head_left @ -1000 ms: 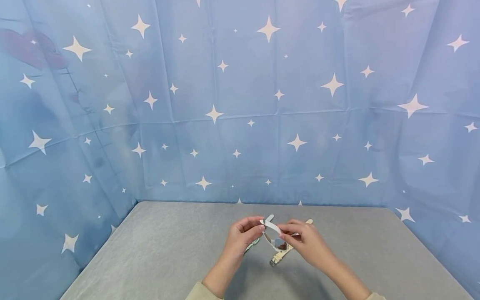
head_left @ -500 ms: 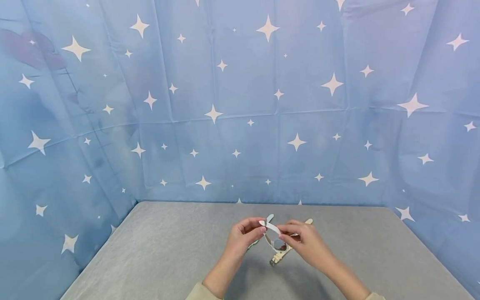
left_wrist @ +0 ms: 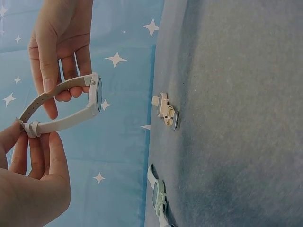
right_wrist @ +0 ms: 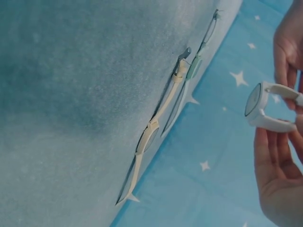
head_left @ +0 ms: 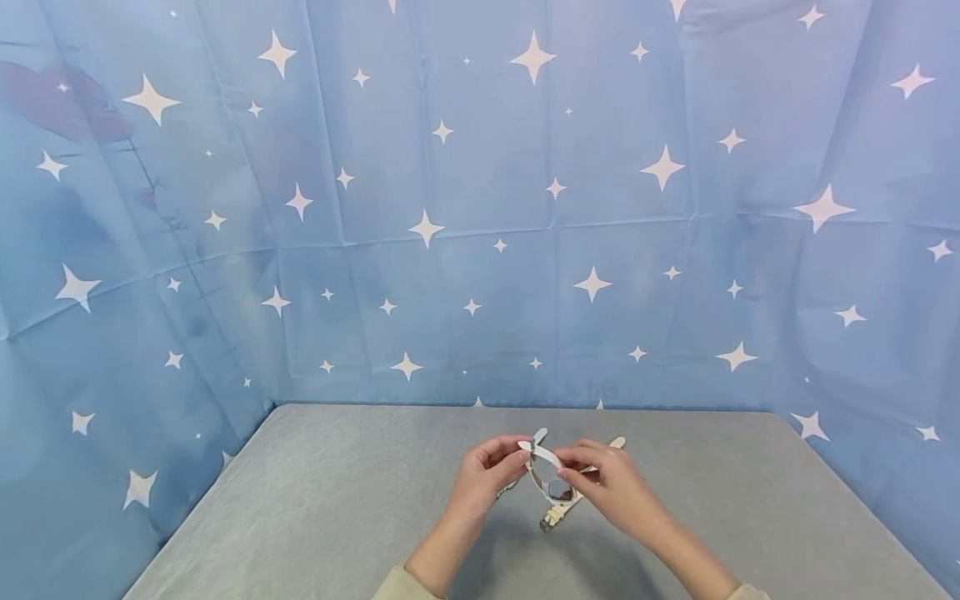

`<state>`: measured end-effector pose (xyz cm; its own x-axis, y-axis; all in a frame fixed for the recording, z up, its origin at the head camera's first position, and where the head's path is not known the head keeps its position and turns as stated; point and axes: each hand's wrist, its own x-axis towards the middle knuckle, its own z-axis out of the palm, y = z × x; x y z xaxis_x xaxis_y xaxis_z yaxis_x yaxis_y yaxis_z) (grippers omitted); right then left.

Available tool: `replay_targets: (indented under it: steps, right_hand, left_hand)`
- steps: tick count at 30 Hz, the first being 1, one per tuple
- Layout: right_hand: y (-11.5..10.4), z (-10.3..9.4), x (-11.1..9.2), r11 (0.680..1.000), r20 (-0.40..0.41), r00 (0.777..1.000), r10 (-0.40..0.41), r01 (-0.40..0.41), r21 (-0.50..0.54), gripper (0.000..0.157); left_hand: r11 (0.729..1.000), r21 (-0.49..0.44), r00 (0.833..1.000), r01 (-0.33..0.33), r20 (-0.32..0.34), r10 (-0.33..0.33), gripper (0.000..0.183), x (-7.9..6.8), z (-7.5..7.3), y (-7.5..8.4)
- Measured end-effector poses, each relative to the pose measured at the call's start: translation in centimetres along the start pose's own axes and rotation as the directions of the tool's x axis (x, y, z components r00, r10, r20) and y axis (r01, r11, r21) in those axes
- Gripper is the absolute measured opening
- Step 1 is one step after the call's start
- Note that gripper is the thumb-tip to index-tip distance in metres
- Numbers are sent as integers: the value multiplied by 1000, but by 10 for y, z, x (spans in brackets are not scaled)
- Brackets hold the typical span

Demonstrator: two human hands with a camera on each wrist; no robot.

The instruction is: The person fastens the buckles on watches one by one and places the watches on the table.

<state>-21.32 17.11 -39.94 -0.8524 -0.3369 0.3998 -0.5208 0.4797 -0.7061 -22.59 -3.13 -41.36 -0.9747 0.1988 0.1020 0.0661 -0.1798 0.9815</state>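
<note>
There is a white watch [left_wrist: 66,124] with a taupe strap lining [left_wrist: 71,84], a cream watch [right_wrist: 151,126] with a dark grey buckle [right_wrist: 185,53], and a mint-green watch [right_wrist: 194,67]. The tabletop [head_left: 322,500] is mottled grey, the sleeves [head_left: 402,585] are pale beige, and the blue backdrop [head_left: 480,275] carries white four-pointed stars [head_left: 426,228] and a mauve patch [head_left: 52,100].

creased blue backdrop [head_left: 495,183] with white stars [head_left: 593,284], grey table [head_left: 300,500] with rounded far corners, soft light
</note>
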Motion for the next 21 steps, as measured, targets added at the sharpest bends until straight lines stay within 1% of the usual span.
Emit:
replay_targets:
  steps: [4, 7, 11, 16, 18, 21]
  right_hand:
    - [0, 3, 0, 1000, -27, 1000, -8, 8, -2, 23]
    - [-3, 4, 1, 1000, -39, 999, 1, -2, -13, 24]
    - [-10, 7, 4, 998, -51, 997, 52, -53, -15, 24]
    - [-16, 12, 9, 992, -101, 987, 127, -128, -3, 20]
    - [-18, 14, 10, 990, -117, 983, 139, -140, 1, 19]
    - [-19, 16, 11, 991, -127, 983, 131, -132, -4, 17]
  left_hand:
    - [1000, -5, 1000, -13, -14, 13, 33, 0, 0, 0]
    - [1000, -6, 999, -25, -25, 24, 33, 0, 0, 0]
    - [999, -10, 999, -40, -35, 39, 31, 1, 1, 0]
    - [999, 1, 998, -53, -46, 53, 29, 1, 4, -2]
    - [999, 6, 997, -54, -47, 54, 29, 1, 4, -3]
    - [999, 8, 998, -51, -43, 51, 28, 1, 4, -4]
